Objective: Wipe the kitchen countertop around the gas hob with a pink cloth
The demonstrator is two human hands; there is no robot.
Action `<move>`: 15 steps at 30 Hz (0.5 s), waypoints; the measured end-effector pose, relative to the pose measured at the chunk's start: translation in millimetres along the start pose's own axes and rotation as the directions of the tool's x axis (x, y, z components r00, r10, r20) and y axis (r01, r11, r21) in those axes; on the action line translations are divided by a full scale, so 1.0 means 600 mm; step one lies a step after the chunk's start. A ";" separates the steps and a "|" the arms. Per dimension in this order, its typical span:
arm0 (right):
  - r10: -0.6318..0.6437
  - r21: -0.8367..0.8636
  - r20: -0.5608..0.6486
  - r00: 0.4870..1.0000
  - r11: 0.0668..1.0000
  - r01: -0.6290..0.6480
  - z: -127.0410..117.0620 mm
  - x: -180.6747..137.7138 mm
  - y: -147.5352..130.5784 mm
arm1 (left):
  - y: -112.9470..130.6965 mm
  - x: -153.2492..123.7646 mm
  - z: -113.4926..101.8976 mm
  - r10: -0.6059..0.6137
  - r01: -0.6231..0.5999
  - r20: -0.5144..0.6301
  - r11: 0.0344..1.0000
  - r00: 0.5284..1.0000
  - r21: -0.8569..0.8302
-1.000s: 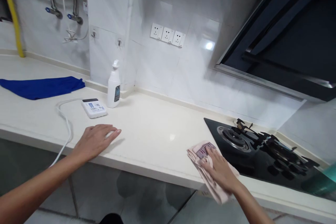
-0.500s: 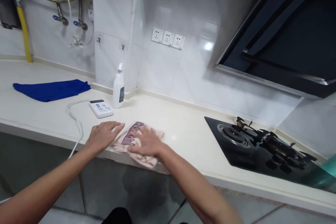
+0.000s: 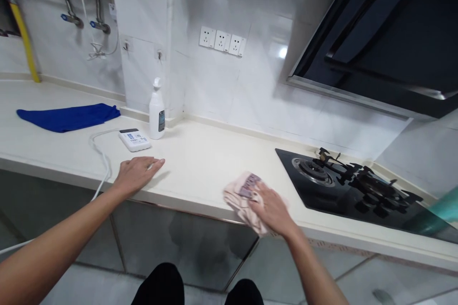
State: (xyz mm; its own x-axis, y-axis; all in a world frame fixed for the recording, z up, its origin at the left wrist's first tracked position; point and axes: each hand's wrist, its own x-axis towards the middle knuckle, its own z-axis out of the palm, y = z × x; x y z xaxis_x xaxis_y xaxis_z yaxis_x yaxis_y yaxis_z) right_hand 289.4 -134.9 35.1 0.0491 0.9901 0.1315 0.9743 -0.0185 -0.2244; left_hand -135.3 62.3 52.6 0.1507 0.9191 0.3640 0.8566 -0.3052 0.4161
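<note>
My right hand [image 3: 272, 207] presses flat on a pale pink cloth [image 3: 241, 198] with a purple patch, at the front edge of the cream countertop [image 3: 203, 162], just left of the black gas hob [image 3: 343, 186]. The fingers lie stretched over the cloth. My left hand [image 3: 138, 174] rests palm down on the countertop near its front edge, fingers out, holding nothing. It lies just in front of a small white device [image 3: 135, 139] with a white cable [image 3: 102, 162].
A white spray bottle [image 3: 156, 110] stands by the wall corner. A blue cloth [image 3: 67, 116] lies on the counter at the left. Three wall sockets [image 3: 222, 40] sit above. A dark range hood [image 3: 386, 33] hangs over the hob. Pipes [image 3: 71, 5] run at the top left.
My right hand has slid the pink cloth to the right along the counter's front, from beside my left hand toward the hob. My left hand has stayed put.
</note>
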 end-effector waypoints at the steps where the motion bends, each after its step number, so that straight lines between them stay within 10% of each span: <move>1: 0.043 -0.046 -0.070 0.997 0.998 -0.046 0.002 -0.031 0.049 | 0.000 -0.001 0.001 0.006 -0.006 0.004 1.000 1.000 -0.003; 7: -0.115 -0.270 -0.404 0.907 0.963 0.001 0.049 -0.193 0.256 | -0.004 -0.006 0.008 0.020 -0.021 -0.005 0.997 1.000 -0.070; 15: -0.291 -0.429 -0.310 0.905 0.893 0.140 0.056 -0.137 0.241 | 0.014 -0.042 0.010 0.066 -0.119 -0.221 0.965 0.973 -0.234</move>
State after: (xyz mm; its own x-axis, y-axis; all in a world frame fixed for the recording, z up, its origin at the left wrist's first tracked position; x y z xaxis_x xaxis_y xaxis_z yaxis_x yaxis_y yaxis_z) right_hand 419.1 -214.4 -40.7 -0.1707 0.8588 0.4831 0.9707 0.0624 0.2321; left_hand -128.8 38.3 42.0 0.0942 0.8188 0.5663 0.6932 -0.4622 0.5530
